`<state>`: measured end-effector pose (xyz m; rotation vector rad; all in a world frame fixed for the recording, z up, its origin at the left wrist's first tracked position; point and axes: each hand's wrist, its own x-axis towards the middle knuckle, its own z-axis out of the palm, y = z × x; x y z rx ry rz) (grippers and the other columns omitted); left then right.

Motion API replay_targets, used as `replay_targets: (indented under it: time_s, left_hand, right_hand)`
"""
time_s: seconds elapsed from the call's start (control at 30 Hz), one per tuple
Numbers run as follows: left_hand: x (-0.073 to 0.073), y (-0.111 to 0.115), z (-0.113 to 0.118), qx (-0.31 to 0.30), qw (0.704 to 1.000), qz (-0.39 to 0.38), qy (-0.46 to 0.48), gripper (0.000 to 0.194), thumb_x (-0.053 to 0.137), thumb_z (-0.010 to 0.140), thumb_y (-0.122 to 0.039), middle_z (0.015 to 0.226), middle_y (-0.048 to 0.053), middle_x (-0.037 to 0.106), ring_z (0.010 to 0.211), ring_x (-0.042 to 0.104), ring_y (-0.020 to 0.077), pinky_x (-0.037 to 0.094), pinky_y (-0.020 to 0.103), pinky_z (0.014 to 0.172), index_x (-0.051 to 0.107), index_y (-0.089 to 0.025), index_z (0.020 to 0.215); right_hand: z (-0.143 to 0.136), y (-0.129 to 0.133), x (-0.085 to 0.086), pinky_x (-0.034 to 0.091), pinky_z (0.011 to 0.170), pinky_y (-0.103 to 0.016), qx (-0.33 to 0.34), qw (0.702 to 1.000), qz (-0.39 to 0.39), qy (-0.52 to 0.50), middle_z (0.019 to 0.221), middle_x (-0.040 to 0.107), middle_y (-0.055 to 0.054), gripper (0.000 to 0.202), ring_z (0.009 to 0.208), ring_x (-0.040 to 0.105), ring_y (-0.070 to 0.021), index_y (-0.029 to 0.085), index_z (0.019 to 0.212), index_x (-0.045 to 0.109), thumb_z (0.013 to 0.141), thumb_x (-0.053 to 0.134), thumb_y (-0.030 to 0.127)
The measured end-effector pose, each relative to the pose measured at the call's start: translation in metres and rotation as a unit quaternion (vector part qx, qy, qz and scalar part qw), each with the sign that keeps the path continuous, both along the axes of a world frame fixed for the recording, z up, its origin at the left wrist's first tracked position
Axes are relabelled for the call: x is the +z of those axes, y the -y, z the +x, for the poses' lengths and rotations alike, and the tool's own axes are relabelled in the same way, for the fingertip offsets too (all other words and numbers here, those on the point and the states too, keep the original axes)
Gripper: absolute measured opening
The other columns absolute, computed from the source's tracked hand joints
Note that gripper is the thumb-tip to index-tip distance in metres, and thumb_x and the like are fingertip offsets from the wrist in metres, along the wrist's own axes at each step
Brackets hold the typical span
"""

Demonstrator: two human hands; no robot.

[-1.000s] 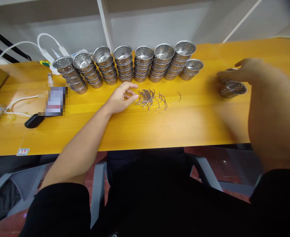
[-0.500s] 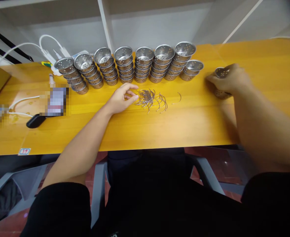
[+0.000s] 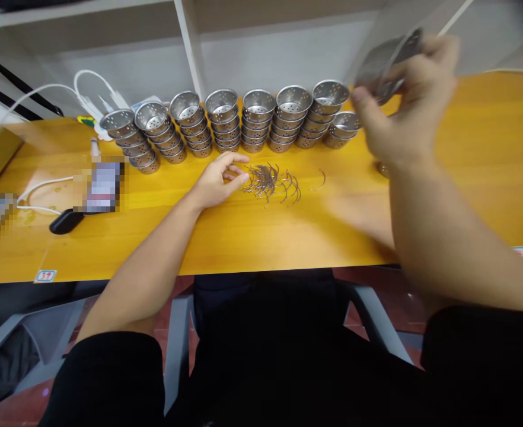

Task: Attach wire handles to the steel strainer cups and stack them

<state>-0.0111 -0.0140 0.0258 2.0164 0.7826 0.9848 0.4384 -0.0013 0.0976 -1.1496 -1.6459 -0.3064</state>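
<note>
My right hand (image 3: 415, 112) is raised over the right part of the table, closed on a perforated metal cup (image 3: 379, 65) that is tilted and blurred by motion. Partly hidden behind my right wrist, another metal cup (image 3: 382, 169) stands on the tabletop. My left hand (image 3: 217, 181) rests on the table with its thumb and forefinger apart and nothing between them. Close to its fingertips lies a pile of thin curved wires (image 3: 264, 179). One stray wire (image 3: 322, 179) lies to the right of the pile.
Several stacks of perforated cups (image 3: 257, 121) line the back of the yellow table (image 3: 252, 243), with a shorter stack (image 3: 344, 127) at their right end. A phone (image 3: 105, 185), a black object (image 3: 66, 221) and white cables (image 3: 43, 89) are on the left.
My right hand has lifted a perforated cup up and to the left, leaving another cup on the table. The left hand stays beside the wires.
</note>
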Motion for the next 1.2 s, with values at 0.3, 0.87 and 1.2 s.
replay_targets:
  time_s: [0.3,0.87,1.2]
  left_hand:
    - [0.014,0.008,0.007,-0.014,0.985,-0.142,0.093,0.087,0.06,0.118,-0.107,0.152,0.013,0.09,0.136,0.093,0.0325,0.084,0.049,0.108,0.08,-0.03,0.152]
    - [0.012,0.006,0.012,0.0,0.984,-0.122,0.128,0.084,0.075,0.107,-0.106,0.136,0.011,0.089,0.138,0.09,0.0346,0.079,0.051,0.112,0.086,-0.028,0.135]
    - [0.021,0.011,0.012,-0.013,0.983,-0.133,0.128,0.088,0.086,0.095,-0.112,0.137,0.009,0.092,0.139,0.09,0.0337,0.076,0.05,0.124,0.088,-0.029,0.126]
  right_hand:
    - [-0.171,0.05,-0.021,0.059,0.142,-0.088,0.324,0.93,-0.17,0.024,0.157,0.078,-0.016,0.056,0.156,0.07,-0.0541,0.034,0.116,0.075,0.101,0.11,0.076]
    - [-0.186,0.056,-0.065,0.044,0.158,-0.081,0.352,0.918,-0.182,-0.03,0.176,0.067,-0.02,0.081,0.176,0.06,-0.0526,0.036,0.162,0.084,0.106,0.093,0.093]
    - [-0.185,0.059,-0.069,0.047,0.157,-0.075,0.358,0.91,-0.204,-0.042,0.17,0.066,-0.02,0.077,0.172,0.062,-0.0494,0.034,0.155,0.084,0.107,0.091,0.093]
